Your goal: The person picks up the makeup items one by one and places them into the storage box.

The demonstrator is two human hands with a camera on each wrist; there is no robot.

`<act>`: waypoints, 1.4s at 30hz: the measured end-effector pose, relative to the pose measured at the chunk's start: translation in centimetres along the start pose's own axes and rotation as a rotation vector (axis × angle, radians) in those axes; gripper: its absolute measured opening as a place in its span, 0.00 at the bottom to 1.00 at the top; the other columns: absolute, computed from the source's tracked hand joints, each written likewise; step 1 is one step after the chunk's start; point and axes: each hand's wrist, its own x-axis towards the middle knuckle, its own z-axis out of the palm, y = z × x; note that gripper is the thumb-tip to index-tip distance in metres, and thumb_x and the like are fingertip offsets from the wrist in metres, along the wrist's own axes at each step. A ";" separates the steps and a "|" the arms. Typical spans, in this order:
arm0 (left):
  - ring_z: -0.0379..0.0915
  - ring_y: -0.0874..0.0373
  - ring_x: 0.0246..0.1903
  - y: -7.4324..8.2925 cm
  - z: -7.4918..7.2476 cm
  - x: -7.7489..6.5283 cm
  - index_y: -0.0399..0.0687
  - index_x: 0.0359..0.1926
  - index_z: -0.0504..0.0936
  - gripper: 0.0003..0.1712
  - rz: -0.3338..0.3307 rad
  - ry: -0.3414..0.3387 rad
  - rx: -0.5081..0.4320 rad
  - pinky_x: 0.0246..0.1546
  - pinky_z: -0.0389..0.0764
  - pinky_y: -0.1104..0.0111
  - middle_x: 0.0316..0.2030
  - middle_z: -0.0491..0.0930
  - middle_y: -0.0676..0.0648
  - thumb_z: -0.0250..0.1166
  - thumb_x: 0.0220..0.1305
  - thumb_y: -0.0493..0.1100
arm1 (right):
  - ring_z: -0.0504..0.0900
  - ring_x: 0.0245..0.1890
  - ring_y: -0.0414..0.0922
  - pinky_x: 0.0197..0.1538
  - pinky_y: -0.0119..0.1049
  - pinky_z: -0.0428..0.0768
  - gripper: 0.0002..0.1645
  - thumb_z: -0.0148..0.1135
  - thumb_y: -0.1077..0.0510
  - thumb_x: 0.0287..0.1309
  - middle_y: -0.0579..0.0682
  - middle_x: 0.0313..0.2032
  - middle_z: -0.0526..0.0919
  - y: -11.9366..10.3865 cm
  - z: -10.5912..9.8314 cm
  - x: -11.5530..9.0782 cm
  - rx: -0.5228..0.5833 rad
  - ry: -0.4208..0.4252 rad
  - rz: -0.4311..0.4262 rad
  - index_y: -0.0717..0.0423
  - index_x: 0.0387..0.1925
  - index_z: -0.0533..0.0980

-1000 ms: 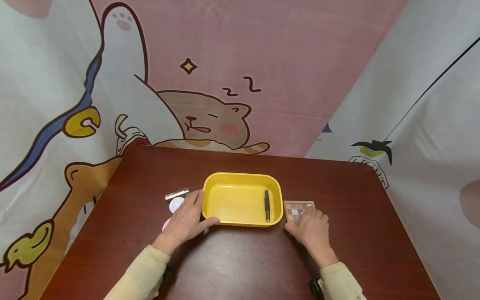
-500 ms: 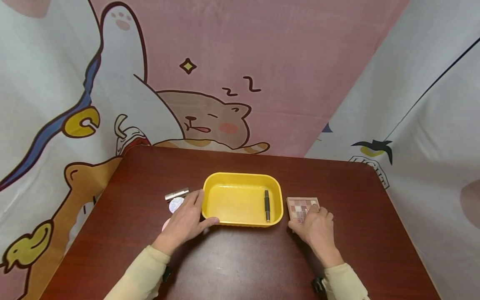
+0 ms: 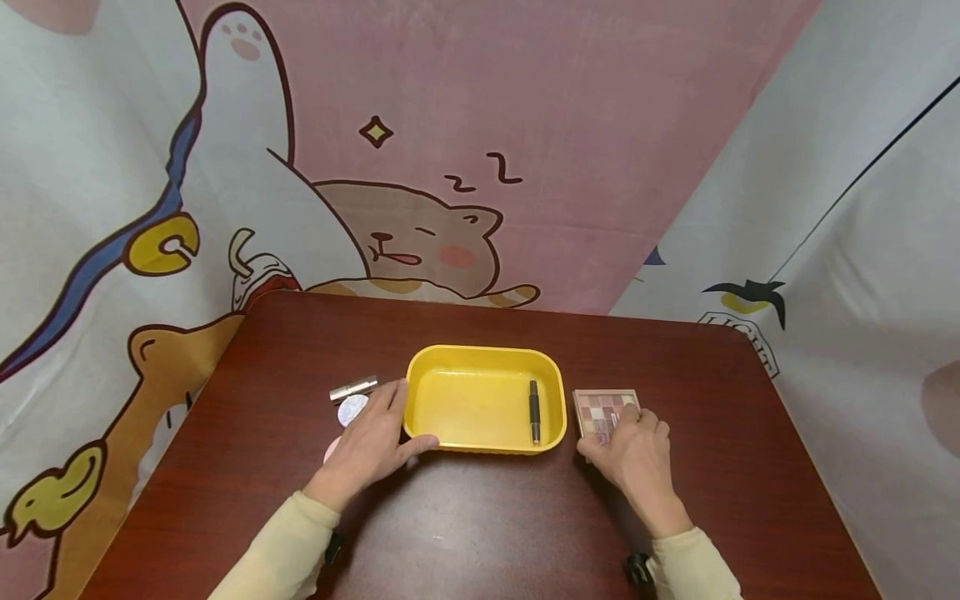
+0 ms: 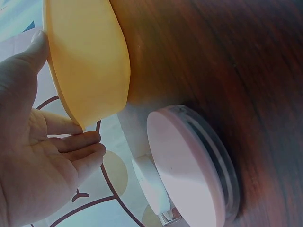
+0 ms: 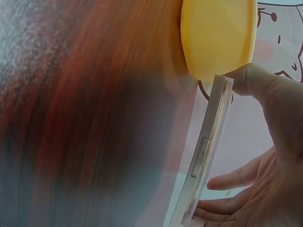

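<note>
At the left front corner of a yellow plastic tray [image 3: 465,408], my left hand [image 3: 372,437] rests with fairly straight fingers along the side and the thumb at the front rim. The left wrist view has thumb and fingertips touching that rim. Right of the tray, my right hand [image 3: 637,454] holds a square eyeshadow palette [image 3: 596,406] between thumb and fingers, partly covering its checkered top. Seen edge-on in the right wrist view, the palette [image 5: 203,151] is gripped by its sides. Inside the tray, at the right, lies a dark pen-like cosmetic stick [image 3: 534,412].
Left of the tray lie a silver tube [image 3: 354,389] and a round white item [image 3: 352,408]. A round container with a pink lid [image 4: 184,165] sits partly hidden by my left hand. The brown table [image 3: 480,533] meets a printed curtain [image 3: 562,167] behind and at both sides.
My right hand and the palette have shifted slightly right and away from me, leaving a small gap beside the tray. The left hand and tray have stayed put.
</note>
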 end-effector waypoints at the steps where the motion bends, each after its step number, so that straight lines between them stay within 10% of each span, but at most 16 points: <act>1: 0.66 0.43 0.68 0.0 0.0 0.0 0.34 0.73 0.65 0.58 0.001 0.001 0.000 0.67 0.73 0.51 0.67 0.69 0.35 0.73 0.57 0.69 | 0.74 0.34 0.72 0.38 0.63 0.75 0.42 0.73 0.46 0.37 0.77 0.36 0.75 -0.1 -0.1 0.0 0.002 0.001 -0.001 0.79 0.42 0.71; 42: 0.65 0.44 0.69 0.0 0.0 0.0 0.36 0.75 0.63 0.59 -0.016 -0.018 0.004 0.68 0.73 0.52 0.68 0.68 0.36 0.73 0.57 0.69 | 0.76 0.44 0.71 0.46 0.61 0.78 0.47 0.77 0.46 0.40 0.77 0.50 0.75 -2.4 -1.5 0.3 0.057 0.026 -0.102 0.78 0.53 0.72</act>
